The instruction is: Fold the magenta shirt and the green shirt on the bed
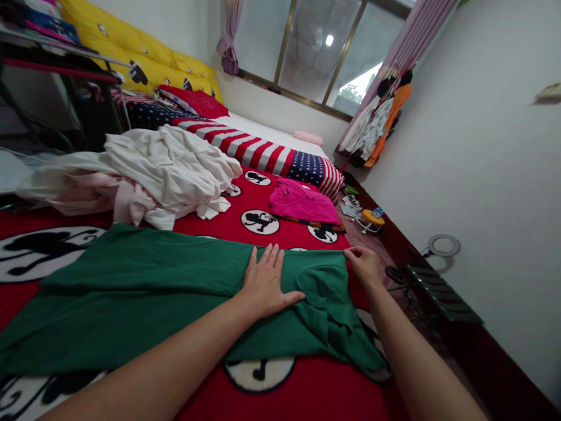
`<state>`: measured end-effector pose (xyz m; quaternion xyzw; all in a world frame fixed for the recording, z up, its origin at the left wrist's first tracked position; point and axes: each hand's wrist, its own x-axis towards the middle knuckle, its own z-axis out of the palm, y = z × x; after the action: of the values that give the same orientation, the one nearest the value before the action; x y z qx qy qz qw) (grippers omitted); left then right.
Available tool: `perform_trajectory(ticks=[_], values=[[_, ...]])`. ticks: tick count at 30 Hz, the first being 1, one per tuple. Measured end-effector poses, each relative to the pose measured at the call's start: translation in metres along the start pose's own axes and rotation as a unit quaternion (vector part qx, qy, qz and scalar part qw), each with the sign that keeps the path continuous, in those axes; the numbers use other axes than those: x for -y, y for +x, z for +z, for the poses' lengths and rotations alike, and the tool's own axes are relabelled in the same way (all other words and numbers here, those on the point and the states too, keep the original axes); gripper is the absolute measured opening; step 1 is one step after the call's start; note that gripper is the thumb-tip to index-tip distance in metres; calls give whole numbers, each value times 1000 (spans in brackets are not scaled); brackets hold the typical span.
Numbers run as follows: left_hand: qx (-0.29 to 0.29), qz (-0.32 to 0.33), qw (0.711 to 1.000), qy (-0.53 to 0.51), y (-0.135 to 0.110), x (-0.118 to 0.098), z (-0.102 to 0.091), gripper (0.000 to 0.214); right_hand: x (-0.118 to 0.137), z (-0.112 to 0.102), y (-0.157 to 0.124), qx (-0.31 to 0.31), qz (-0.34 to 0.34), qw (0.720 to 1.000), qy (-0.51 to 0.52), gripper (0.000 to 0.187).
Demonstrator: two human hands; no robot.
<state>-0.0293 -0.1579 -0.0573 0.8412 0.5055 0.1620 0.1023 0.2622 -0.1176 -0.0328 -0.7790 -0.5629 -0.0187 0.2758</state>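
A long green garment (175, 292) lies spread across the red patterned blanket (302, 386), part of it folded over and bunched toward its right end. My left hand (267, 283) rests flat on the cloth near the middle, fingers stretched out and thumb apart. At the garment's far right corner, my right hand (363, 263) pinches the edge between thumb and fingers. Which part of the garment that corner belongs to, I cannot tell.
Beyond the green cloth sit a folded pink garment (302, 202) and a heap of white clothes (166, 169). A bed with a stars-and-stripes cover (263, 153) stands farther back. On the right are a dark folding chair (442, 292) and a yellow stool (373, 218).
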Motion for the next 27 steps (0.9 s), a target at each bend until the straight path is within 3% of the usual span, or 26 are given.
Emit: perform_trajectory(ticks=[5,10,12,15,18,22,27], values=[[0,8,1000,-13,1,2,1,111,8,12,-7,-4,4,999,-38,22],[-29,56,997,-34,-1,10,1,102,14,-13,-20,-7,-24,1000,-15,32],[-40,123,990,-56,-3,10,-2,81,13,-26,-36,11,-55,997,56,34],[-58,270,955,-107,-9,3,-7,41,14,-43,-70,109,-80,975,174,34],[-59,338,925,-163,-14,-8,-6,32,19,-54,-103,189,-78,961,188,27],[-17,333,917,-219,-17,-15,-4,35,25,-62,-128,213,-141,954,158,20],[20,297,932,-208,-19,-13,-8,32,21,-67,-136,255,-198,932,163,19]])
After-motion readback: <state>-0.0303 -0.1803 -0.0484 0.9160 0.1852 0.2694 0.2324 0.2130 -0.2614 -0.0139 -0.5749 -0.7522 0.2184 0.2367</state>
